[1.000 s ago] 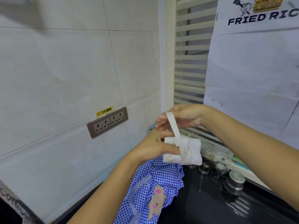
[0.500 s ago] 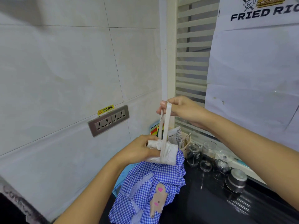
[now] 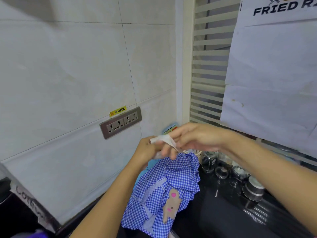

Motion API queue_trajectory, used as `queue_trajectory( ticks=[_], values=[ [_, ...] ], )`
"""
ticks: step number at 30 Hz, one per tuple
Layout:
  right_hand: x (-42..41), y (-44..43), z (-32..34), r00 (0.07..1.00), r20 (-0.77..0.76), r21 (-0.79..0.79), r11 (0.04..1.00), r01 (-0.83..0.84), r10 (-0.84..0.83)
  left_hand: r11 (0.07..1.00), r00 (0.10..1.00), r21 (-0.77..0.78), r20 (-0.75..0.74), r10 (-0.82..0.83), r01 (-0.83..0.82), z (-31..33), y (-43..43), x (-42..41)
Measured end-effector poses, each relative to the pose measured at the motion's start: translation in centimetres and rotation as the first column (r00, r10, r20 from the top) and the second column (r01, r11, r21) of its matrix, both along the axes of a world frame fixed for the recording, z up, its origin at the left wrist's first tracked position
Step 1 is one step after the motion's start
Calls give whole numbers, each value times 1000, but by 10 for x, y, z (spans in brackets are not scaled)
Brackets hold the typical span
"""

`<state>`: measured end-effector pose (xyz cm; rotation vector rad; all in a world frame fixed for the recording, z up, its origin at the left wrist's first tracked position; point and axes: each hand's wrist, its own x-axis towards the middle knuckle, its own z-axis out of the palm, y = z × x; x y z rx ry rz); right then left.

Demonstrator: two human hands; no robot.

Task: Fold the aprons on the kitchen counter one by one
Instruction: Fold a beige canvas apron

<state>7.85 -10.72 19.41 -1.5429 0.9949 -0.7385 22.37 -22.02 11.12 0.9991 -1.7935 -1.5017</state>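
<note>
The white apron (image 3: 157,155), blurred and mostly hidden, sits in the left hand's (image 3: 145,150) curled grip. Its strap (image 3: 165,139) runs up to 1 o'clock, held over the right hand's (image 3: 197,140) fingers. At 6 o'clock a blue checked apron (image 3: 164,186) lies crumpled on the black counter (image 3: 223,212).

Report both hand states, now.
left hand: grips the bundled white apron.
right hand: holds the strap across its fingers; motion-blurred.
</note>
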Motion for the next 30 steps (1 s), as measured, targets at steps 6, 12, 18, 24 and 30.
queue_trajectory(
  ticks=[6, 12, 18, 24, 30],
  values=[
    [9, -2, -54, 512, 806, 185, 948, 258, -297, 923, 898, 338, -439, -20, 186, 17, 16, -8],
    [4, -5, -60, 537, 778, 204, 940, 275, -326, 900, 880, 281, -437, -188, 332, 22, 27, -2],
    [2, 1, -49, 630, 728, 180, 962, 207, -272, 891, 865, 295, -468, -180, 345, 26, 32, -3],
    [5, 8, -43, 704, 637, 187, 949, 255, -315, 925, 903, 273, -407, -139, 265, 26, 37, -4],
    [18, 15, -42, 727, 550, 113, 899, 423, -411, 974, 941, 229, -329, 76, 1, 25, 44, -11]
  ],
)
